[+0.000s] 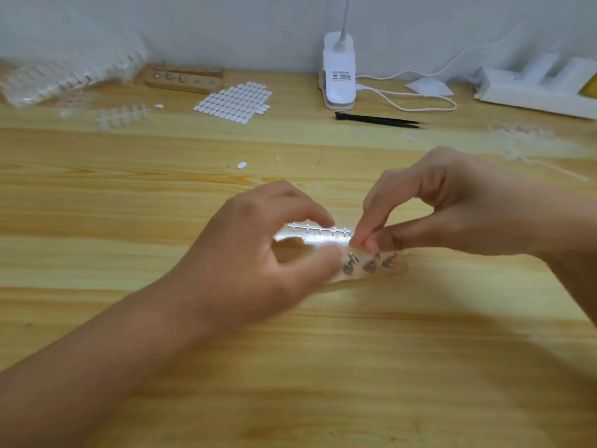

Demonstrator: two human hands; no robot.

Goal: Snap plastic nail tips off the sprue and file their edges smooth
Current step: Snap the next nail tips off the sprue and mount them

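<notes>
A clear plastic sprue (315, 232) with nail tips along it is held above the wooden table at the centre. My left hand (258, 250) grips its left part between thumb and curled fingers. My right hand (429, 208) pinches the sprue's right end, or a tip there, between thumb and forefinger at about (358, 242). Just below the hands lies a wooden holder block (397, 270) with three small metal pegs (368, 265). The tips are blurred and partly hidden by my fingers.
Far left: a heap of clear sprues (64, 76), loose sprues (122, 116) and a second wooden peg block (182, 77). Behind the hands: a sheet of white oval stickers (234, 100), a white clip lamp (339, 72) with its cable, black tweezers (378, 119). Plastic scraps (529, 140) lie right.
</notes>
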